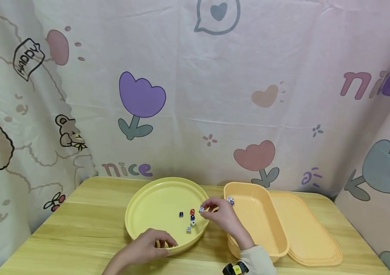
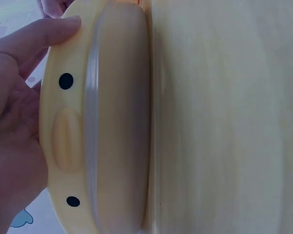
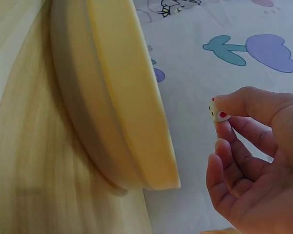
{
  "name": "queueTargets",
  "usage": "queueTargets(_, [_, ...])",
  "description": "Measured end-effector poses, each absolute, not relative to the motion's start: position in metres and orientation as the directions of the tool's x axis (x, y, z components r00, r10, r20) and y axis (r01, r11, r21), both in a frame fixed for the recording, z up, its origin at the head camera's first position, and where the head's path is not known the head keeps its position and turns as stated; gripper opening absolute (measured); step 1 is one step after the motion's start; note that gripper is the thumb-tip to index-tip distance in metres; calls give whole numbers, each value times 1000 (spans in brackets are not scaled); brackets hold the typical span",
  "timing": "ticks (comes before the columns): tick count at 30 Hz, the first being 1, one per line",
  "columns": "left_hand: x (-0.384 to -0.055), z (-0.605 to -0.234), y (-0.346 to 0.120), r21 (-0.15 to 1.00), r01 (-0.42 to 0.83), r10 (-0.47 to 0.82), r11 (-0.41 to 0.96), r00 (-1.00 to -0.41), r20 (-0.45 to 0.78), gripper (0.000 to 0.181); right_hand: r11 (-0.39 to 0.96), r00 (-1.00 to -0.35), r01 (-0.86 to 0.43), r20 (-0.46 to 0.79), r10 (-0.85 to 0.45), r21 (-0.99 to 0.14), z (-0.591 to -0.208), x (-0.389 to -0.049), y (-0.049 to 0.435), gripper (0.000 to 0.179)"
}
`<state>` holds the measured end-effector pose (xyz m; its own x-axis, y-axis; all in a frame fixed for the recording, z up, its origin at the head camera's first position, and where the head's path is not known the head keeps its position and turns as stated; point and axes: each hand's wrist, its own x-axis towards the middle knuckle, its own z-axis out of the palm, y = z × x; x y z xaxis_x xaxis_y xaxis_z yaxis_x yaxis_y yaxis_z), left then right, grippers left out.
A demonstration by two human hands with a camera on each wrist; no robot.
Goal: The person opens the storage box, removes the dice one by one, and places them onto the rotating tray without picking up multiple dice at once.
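Between thumb and fingertip, my right hand (image 1: 223, 217) pinches a white die (image 3: 218, 113) with red and black pips, raised near the right rim of the round yellow tray (image 1: 150, 198). My left hand (image 1: 148, 244) holds that tray's near rim, thumb on the outer wall and fingers curled over the edge. Inside the tray lie a red die (image 1: 192, 211), two dark blue dice, one of them a blue die (image 1: 181, 214) set apart to the left, and white dice, the nearest being a white die (image 1: 189, 230).
Right of the tray stands an orange rectangular box (image 1: 258, 217), with a few white and blue dice (image 1: 231, 203) at its far left corner. A matching orange lid (image 1: 313, 233) lies flat beside it. Behind the wooden table (image 1: 88, 217) hangs a printed curtain (image 1: 198, 95).
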<state>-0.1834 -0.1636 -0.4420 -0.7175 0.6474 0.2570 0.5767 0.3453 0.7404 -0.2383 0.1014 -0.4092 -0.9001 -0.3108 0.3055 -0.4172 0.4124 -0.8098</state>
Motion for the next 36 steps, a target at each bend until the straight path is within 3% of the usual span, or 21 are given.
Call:
queueTargets(17, [-182,-441,-162,760,533,627,372,-748,218,15,455,-897,-434,324,-302,-777,-412,-237,98,12])
queueTargets(36, [-182,-440,-162,760,538,632,364,-742,223,15,472,-879,-472,354,-321,-744,-416,-239,102,14])
